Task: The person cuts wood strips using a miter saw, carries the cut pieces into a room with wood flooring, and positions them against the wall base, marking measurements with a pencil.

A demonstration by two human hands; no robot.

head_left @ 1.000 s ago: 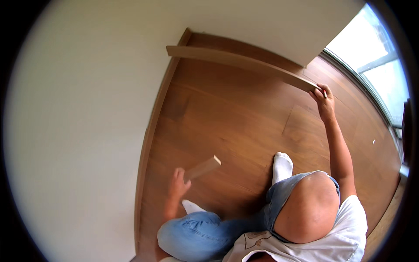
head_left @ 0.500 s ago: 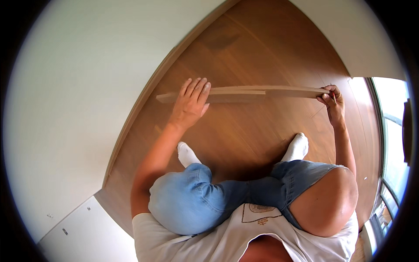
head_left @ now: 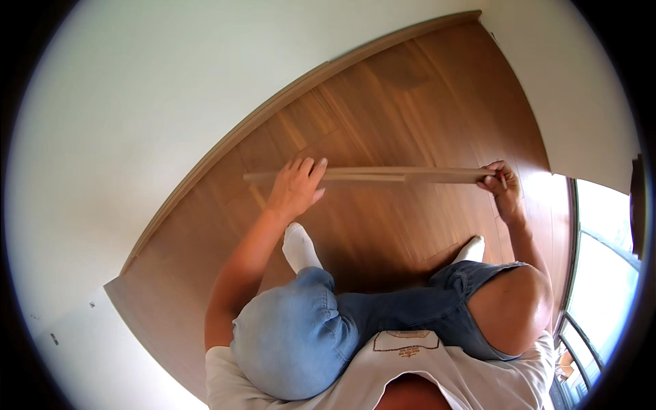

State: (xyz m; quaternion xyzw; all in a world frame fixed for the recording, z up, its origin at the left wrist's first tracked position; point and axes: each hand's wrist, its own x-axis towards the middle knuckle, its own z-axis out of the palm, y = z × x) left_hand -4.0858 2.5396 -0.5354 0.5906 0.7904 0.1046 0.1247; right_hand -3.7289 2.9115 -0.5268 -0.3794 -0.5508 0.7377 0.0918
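Two thin light-brown wooden strips lie side by side, held crosswise above the floor in front of my feet. The longer strip (head_left: 444, 175) reaches to my right hand; the shorter strip (head_left: 372, 179) ends near the middle. My left hand (head_left: 295, 190) is closed over both near their left end, fingers over the far edge and thumb on the near side. My right hand (head_left: 506, 191) pinches the longer strip's right end. A slim red stick-like thing (head_left: 501, 176), perhaps a pencil, also sits among its fingers.
Brown wood-plank floor (head_left: 383, 225) spreads around my white-socked feet. A wooden skirting board (head_left: 229, 135) runs along the foot of the pale wall (head_left: 123, 123) at left. Another wall (head_left: 574, 96) stands at far right, with a glass door or window (head_left: 601, 273) nearer me.
My view has turned, so walls and floor sit differently in it. Both strips and both hands appear lower in the picture, with the same grips.
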